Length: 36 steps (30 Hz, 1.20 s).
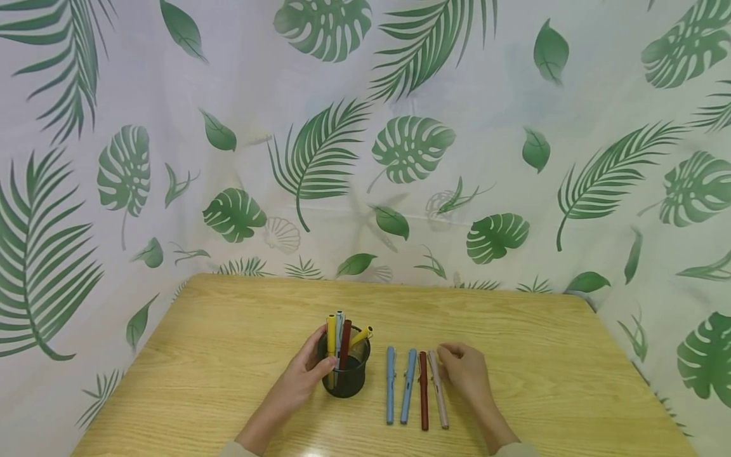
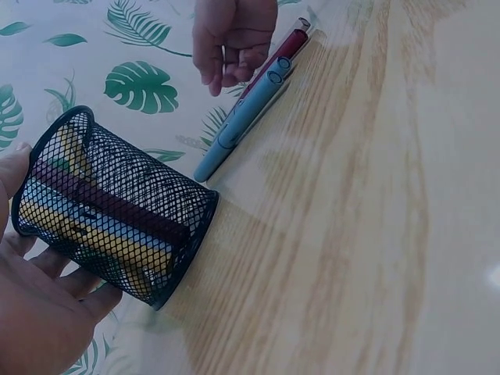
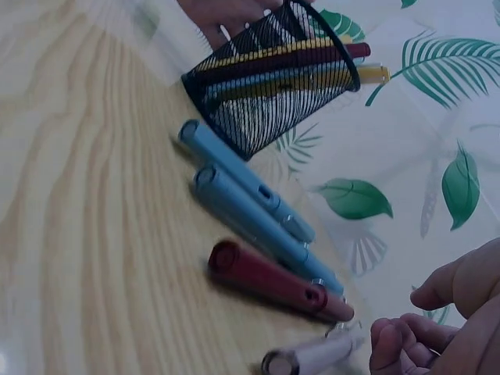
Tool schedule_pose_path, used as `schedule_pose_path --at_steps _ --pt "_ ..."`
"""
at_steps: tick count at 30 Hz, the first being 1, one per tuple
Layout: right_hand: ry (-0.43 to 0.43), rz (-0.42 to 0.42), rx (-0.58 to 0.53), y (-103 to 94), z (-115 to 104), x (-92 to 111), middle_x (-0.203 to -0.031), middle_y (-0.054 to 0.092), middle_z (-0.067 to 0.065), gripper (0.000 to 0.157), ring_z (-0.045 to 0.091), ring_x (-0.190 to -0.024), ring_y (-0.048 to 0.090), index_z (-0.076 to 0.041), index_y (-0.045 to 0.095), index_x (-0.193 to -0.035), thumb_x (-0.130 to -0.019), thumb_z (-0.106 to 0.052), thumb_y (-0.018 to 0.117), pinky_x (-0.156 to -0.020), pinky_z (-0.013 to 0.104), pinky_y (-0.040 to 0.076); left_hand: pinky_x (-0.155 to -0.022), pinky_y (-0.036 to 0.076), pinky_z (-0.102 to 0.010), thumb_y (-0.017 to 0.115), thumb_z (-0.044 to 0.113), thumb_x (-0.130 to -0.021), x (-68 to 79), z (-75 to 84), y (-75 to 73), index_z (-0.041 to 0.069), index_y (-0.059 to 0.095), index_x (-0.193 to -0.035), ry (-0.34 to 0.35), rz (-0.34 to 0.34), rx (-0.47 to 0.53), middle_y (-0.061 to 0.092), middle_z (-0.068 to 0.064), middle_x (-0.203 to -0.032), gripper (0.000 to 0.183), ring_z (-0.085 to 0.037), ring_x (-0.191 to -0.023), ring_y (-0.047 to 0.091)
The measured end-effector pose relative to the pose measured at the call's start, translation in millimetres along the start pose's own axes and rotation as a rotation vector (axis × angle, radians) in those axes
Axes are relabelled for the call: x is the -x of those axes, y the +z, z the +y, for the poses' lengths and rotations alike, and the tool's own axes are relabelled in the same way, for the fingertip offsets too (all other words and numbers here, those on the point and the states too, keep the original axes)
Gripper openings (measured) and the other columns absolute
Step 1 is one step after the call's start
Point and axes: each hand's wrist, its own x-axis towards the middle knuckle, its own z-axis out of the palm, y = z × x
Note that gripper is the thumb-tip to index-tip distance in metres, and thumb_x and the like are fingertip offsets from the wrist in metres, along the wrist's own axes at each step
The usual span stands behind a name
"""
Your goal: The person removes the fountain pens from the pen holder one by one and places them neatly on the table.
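My left hand (image 1: 297, 377) grips a black mesh pen cup (image 1: 346, 384) by its left side, thumb across the front. In the cup stand yellow pens (image 1: 331, 336), a light blue pen (image 1: 339, 324) and a dark red pen (image 1: 346, 339). To its right, two blue pens (image 1: 391, 387) (image 1: 408, 387), a dark red pen (image 1: 424, 393) and a pale pinkish pen (image 1: 439, 393) lie side by side on the table. My right hand (image 1: 465, 371) is at the pale pen's far end, fingers loosely bent; the right wrist view shows a gap between thumb and fingers, nothing held.
The wood-grain table (image 1: 240, 336) reaches back to a white curtain (image 1: 337, 235) printed with green leaves. That same cloth hangs along the left and right sides.
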Motion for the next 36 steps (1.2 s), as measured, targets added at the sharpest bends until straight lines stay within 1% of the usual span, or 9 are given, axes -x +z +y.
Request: schedule_pose_path --at_steps 2,6,10,13,19,25,30,32,36 --pt "-0.003 -0.009 -0.031 3.7 -5.4 1.2 -0.088 0.068 0.014 0.036 0.018 -0.072 0.065 0.016 0.063 -0.124 -0.103 -0.012 0.059 -0.059 0.022 0.053 -0.119 0.026 -0.059 0.057 0.027 -0.108 0.0 -0.8 -0.4 0.015 0.015 -0.167 -0.003 -0.004 -0.003 0.025 -0.027 -0.165 0.073 -0.045 -0.151 0.025" --pt "-0.004 -0.047 -0.106 13.1 -16.3 3.4 -0.09 0.068 0.016 0.035 0.02 -0.075 0.064 0.015 0.063 -0.126 -0.103 -0.011 0.06 -0.061 0.024 0.054 -0.119 0.026 -0.061 0.057 0.029 -0.108 0.3 -2.0 -1.1 0.015 0.013 -0.167 -0.007 -0.012 -0.008 0.024 -0.028 -0.165 0.075 -0.046 -0.151 0.024" --pt "-0.006 -0.079 -0.153 24.2 -26.8 4.5 -0.099 0.069 0.017 0.035 0.02 -0.078 0.065 0.014 0.062 -0.127 -0.104 -0.012 0.06 -0.064 0.027 0.057 -0.119 0.026 -0.06 0.057 0.029 -0.108 0.5 -2.0 -1.5 0.015 0.013 -0.167 -0.011 -0.014 -0.01 0.024 -0.028 -0.165 0.075 -0.046 -0.151 0.024" --pt "-0.007 -0.084 -0.15 33.3 -34.2 5.3 -0.106 0.068 0.018 0.034 0.02 -0.081 0.065 0.012 0.063 -0.127 -0.104 -0.013 0.059 -0.065 0.028 0.057 -0.119 0.026 -0.06 0.057 0.028 -0.108 0.4 -1.2 -1.1 0.015 0.013 -0.167 -0.011 -0.015 -0.005 0.024 -0.028 -0.165 0.074 -0.046 -0.151 0.025" --pt "-0.007 -0.093 -0.171 51.4 -46.6 9.5 -0.106 0.069 0.02 0.031 0.023 -0.082 0.066 0.01 0.066 -0.124 -0.103 -0.011 0.06 -0.065 0.03 0.055 -0.119 0.025 -0.059 0.057 0.026 -0.108 0.2 -1.0 0.6 0.014 0.014 -0.167 0.001 -0.007 0.004 0.023 -0.028 -0.165 0.074 -0.045 -0.151 0.024" --pt "-0.045 -0.145 -0.196 62.0 -57.9 16.6 -0.1 0.07 0.015 0.029 0.025 -0.082 0.065 0.008 0.067 -0.122 -0.101 -0.01 0.063 -0.065 0.032 0.056 -0.119 0.026 -0.059 0.057 0.026 -0.108 1.3 -2.1 0.2 0.014 0.014 -0.167 0.001 -0.01 -0.005 0.024 -0.028 -0.164 0.073 -0.045 -0.151 0.025" --pt "-0.097 -0.169 -0.14 68.0 -65.9 20.5 -0.103 0.072 0.01 0.031 0.024 -0.086 0.067 0.003 0.069 -0.125 -0.101 -0.017 0.067 -0.067 0.033 0.057 -0.118 0.027 -0.059 0.058 0.029 -0.108 0.5 -1.9 -0.7 0.016 0.014 -0.167 -0.011 -0.005 -0.009 0.024 -0.028 -0.165 0.075 -0.046 -0.15 0.025" --pt "-0.114 -0.189 -0.15 70.8 -68.1 20.7 -0.104 0.071 0.01 0.032 0.024 -0.088 0.066 0.003 0.068 -0.127 -0.101 -0.016 0.067 -0.067 0.032 0.056 -0.118 0.027 -0.059 0.058 0.029 -0.108 0.2 -1.4 -0.8 0.017 0.014 -0.167 -0.016 -0.006 -0.006 0.023 -0.027 -0.165 0.075 -0.046 -0.151 0.025" --pt "-0.141 -0.239 -0.209 76.4 -71.1 19.9 -0.11 0.067 0.012 0.035 0.021 -0.09 0.063 0.003 0.064 -0.132 -0.099 -0.008 0.068 -0.068 0.03 0.054 -0.119 0.027 -0.059 0.058 0.03 -0.108 0.2 -1.6 -1.2 0.018 0.015 -0.167 -0.018 -0.01 0.002 0.025 -0.025 -0.165 0.074 -0.044 -0.151 0.026"
